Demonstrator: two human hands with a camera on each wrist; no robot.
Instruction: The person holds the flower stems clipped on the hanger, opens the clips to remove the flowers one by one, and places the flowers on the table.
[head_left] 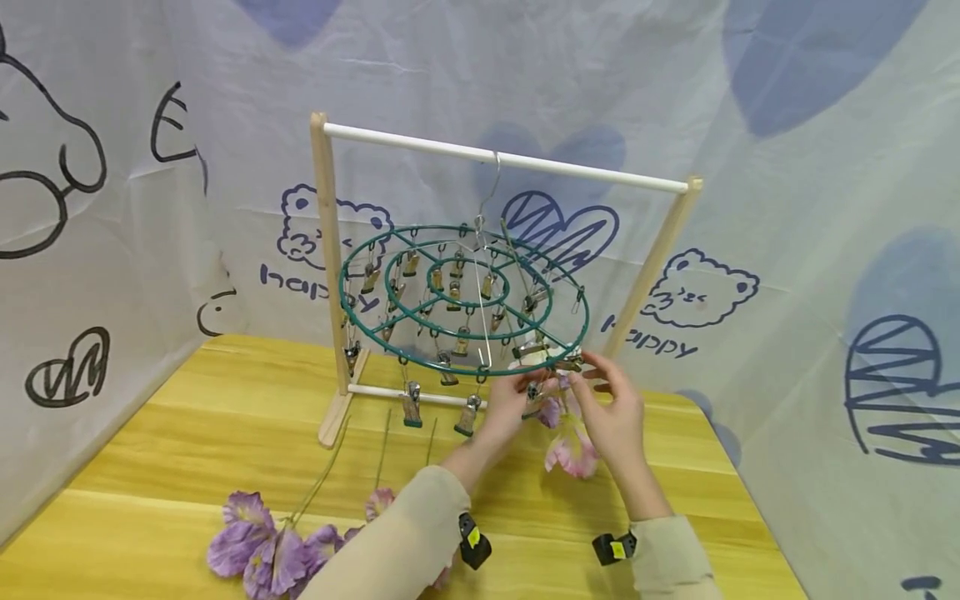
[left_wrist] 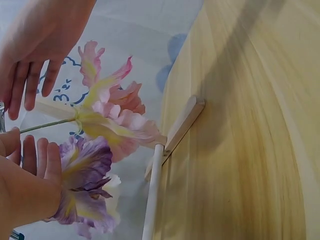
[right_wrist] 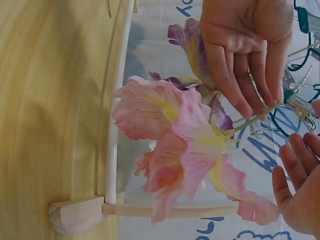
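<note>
A round green clip hanger (head_left: pixel 450 368) with several metal clips (head_left: pixel 412 405) hangs by its hook from a rack's white bar. Beneath its near right edge, my left hand (head_left: pixel 508 410) pinches the green stem of a pink artificial flower (right_wrist: pixel 185 145), whose bloom hangs down. My right hand (head_left: pixel 617 417) holds a clip (head_left: pixel 570 364) on the outer ring between thumb and fingers; the right wrist view cuts off those fingertips. Close behind the pink bloom hangs a purple flower (left_wrist: pixel 85 175). A white bloom (left_wrist: pixel 114 192) shows partly behind it.
The rack has wooden side posts (head_left: pixel 328 250), a white top bar (head_left: pixel 420 143) and a low white bar (head_left: pixel 412 395). Purple flowers (head_left: pixel 262 546) with long stems lie at the front left of the wooden table (head_left: pixel 165 467), partly under my left sleeve. A printed cloth (head_left: pixel 675 100) hangs behind.
</note>
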